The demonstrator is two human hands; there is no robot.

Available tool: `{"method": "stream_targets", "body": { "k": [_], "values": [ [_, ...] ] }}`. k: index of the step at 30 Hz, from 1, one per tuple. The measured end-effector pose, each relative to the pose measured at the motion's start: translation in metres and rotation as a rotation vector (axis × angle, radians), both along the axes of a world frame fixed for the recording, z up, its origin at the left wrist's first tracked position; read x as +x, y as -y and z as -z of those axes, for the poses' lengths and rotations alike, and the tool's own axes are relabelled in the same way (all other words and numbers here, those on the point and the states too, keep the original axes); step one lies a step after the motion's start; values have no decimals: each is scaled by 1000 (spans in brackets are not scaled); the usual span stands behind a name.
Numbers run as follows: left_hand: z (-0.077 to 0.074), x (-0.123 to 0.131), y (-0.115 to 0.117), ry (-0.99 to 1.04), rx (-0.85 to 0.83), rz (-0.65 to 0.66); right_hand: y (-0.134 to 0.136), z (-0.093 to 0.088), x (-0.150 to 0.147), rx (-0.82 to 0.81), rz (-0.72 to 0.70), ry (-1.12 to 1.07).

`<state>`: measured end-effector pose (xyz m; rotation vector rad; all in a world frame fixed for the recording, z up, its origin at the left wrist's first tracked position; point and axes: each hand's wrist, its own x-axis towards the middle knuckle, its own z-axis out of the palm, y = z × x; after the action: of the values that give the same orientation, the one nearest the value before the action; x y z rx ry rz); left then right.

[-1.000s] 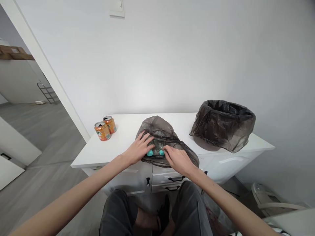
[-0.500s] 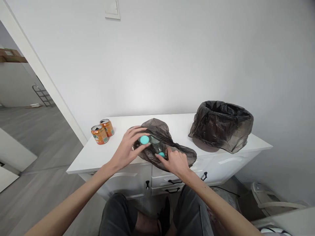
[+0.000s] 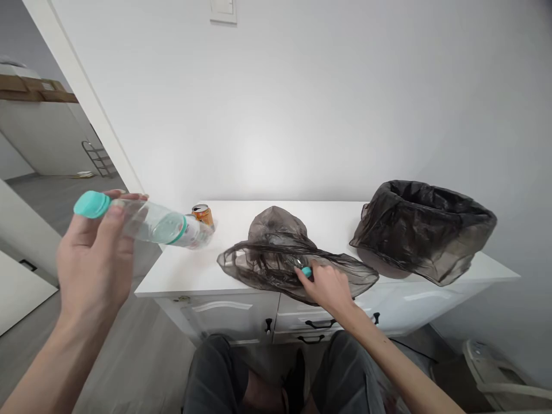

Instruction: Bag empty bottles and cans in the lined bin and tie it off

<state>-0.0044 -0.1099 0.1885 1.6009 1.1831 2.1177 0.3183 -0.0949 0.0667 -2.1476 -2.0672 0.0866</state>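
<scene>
My left hand [image 3: 97, 253] is raised at the left, its fingers closed round the neck of a clear plastic bottle [image 3: 146, 221] with a teal cap. The bottle lies nearly level, its base pointing right in front of the orange cans [image 3: 203, 215]. On the white cabinet top, a dark see-through plastic bag [image 3: 276, 227] lies spread with its mouth facing me. At that mouth my right hand [image 3: 331, 289] is closed by the teal cap of a second plastic bottle [image 3: 306, 272], thumb and finger on either side. Most of this second bottle is hidden by the bag.
A bin lined with a dark bag [image 3: 425, 230] stands on the right of the white cabinet [image 3: 194, 279]. Behind is a wall with a switch plate [image 3: 223, 10]. A doorway opens at the left; a pale chair [image 3: 495, 368] is at the lower right.
My left hand has drawn one bottle out of the bag and carried it up to the left. My right hand remains at the bag with the other bottle. The view has shifted slightly.
</scene>
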Motion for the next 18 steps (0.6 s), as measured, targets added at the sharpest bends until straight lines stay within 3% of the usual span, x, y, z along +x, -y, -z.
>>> {"method": "stream_targets", "body": {
  "k": [3, 10, 13, 18],
  "values": [
    [14, -20, -7, 69, -63, -66, 1, -5, 7, 66, 39, -27],
    [72, -66, -50, -30, -275, -207, 0, -13, 23, 254, 106, -95],
    [78, -73, -65, -61, -265, -250, 0, -14, 27, 351, 106, -176],
    [72, -67, -82, -85, -269, -269, 4, -18, 35, 467, 31, -414]
  ]
}}
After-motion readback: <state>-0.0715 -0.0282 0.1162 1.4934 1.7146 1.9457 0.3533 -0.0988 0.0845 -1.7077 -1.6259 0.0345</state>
